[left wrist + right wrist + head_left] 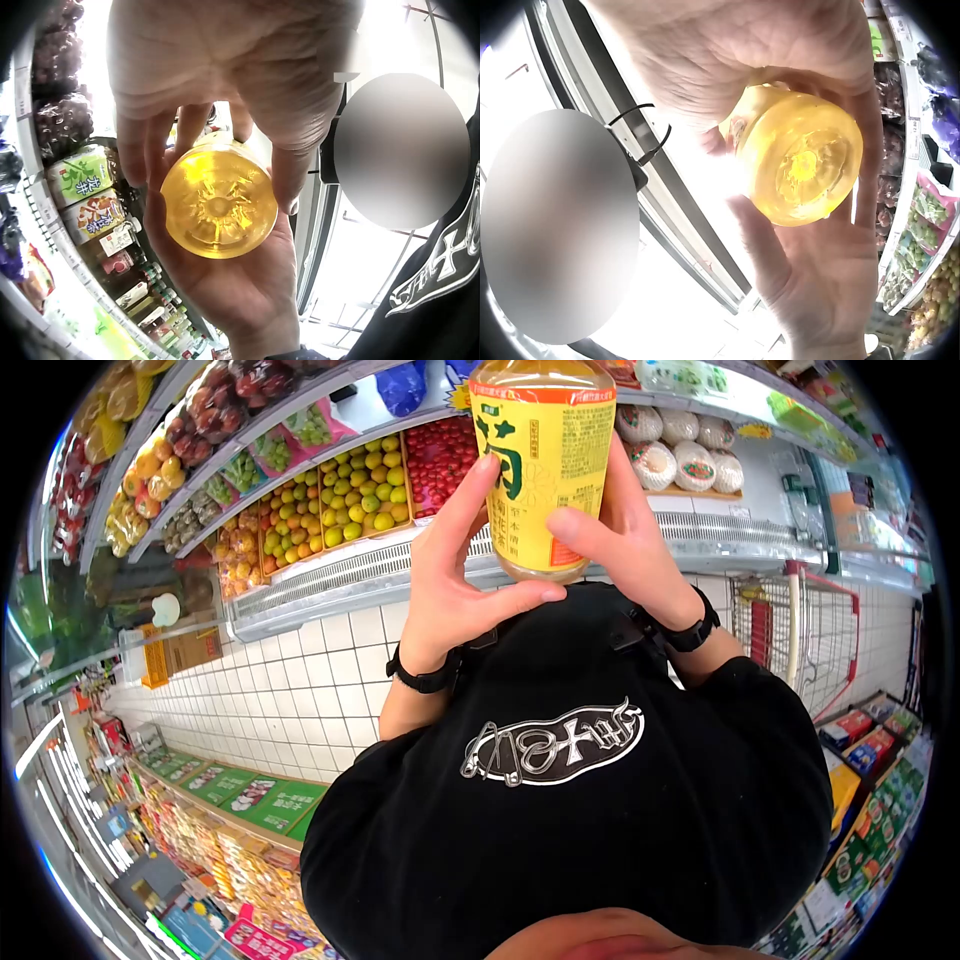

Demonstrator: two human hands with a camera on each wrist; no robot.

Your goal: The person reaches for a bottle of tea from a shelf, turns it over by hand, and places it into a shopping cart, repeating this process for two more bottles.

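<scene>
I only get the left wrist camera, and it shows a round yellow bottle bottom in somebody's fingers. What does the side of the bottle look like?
Observer: The bottle has a yellow label with big green characters.
Operator: What's behind it?
Observer: Shelf trays of yellow-green fruit, next to small red fruit.
Operator: Is there a trolley?
Observer: Yes, a wire shopping cart with red trim stands beyond the right hand; the left hand grips the bottle's other side.
</scene>
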